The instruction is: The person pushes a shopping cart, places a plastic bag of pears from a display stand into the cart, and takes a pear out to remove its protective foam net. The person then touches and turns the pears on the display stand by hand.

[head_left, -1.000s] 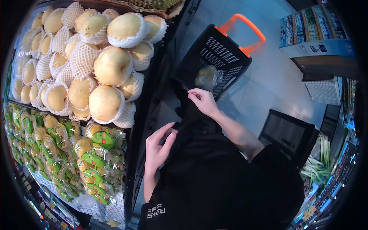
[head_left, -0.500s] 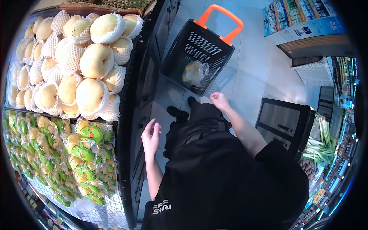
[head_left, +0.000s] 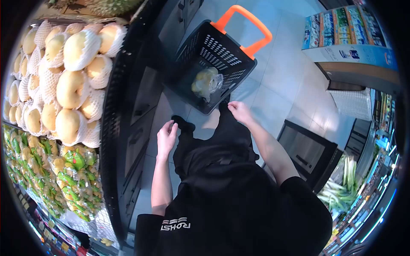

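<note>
My left hand (head_left: pixel 166 137) hangs empty beside the fruit stand, its fingers loosely bent and slightly apart. My right hand (head_left: pixel 240 112) is in front of my body with its fingers curled together, and nothing shows in it. Just beyond it stands a black shopping basket (head_left: pixel 181 87) with a raised orange handle (head_left: pixel 260 26). A clear plastic bag of yellowish fruit (head_left: pixel 206 83) lies at the bottom of this basket. Neither hand appears to touch the basket.
On the left stand are large pale-yellow fruits in white foam nets (head_left: pixel 70 89) and bagged fruit with green prints (head_left: pixel 74 181). A dark cabinet (head_left: pixel 305 153) stands to the right near leafy green onions (head_left: pixel 341 187). Packaged goods (head_left: pixel 341 27) fill a shelf at the upper right.
The fruit stand has shifted left in view, and my feet have moved apart as in a step. Both hands remain empty; the right has swung slightly left.
</note>
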Demonstrator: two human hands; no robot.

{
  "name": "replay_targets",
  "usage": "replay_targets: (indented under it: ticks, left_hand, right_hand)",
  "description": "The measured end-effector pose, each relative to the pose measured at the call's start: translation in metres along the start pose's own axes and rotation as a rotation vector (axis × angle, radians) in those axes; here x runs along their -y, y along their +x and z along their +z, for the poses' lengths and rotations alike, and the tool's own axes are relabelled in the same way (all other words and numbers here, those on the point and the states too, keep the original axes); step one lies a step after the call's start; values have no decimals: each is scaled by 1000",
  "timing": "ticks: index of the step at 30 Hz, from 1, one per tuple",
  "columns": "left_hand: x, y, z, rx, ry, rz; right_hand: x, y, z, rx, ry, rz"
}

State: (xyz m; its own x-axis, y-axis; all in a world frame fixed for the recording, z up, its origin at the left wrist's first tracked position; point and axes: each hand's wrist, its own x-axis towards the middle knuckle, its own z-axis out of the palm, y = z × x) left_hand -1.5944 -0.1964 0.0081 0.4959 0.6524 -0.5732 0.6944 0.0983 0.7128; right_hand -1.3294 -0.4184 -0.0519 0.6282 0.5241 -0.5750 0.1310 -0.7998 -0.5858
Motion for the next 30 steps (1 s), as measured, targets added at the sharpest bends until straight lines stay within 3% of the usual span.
replay_targets:
  ticks: [5,8,11,13,21,24,27,29,30]
  left_hand:
    - [-28,47,97,-140,-21,-83]
    - [-23,84,164,-256,-22,-138]
    - [-7,127,223,-224,-8,-207]
    - [11,158,259,-202,-59,-288]
    - [103,271,346,-100,216,-326]
    - [135,297,365,-52,310,-387]
    - [164,314,374,-22,390,-344]
    - [151,319,369,-93,354,-331]
    - [144,322,367,-164,319,-311]
  right_hand:
    - [-34,97,-6,171,-145,-211]
    - [-40,156,-3,342,-285,-199]
    - [-51,205,7,427,-435,-281]
    - [-74,240,32,487,-446,-220]
    - [-126,327,121,685,-739,-149]
    - [-153,354,160,637,-707,-218]
    - [-171,387,191,718,-943,-383]
    - [-185,407,207,503,-728,-196]
    - [-199,413,215,366,-701,-394]
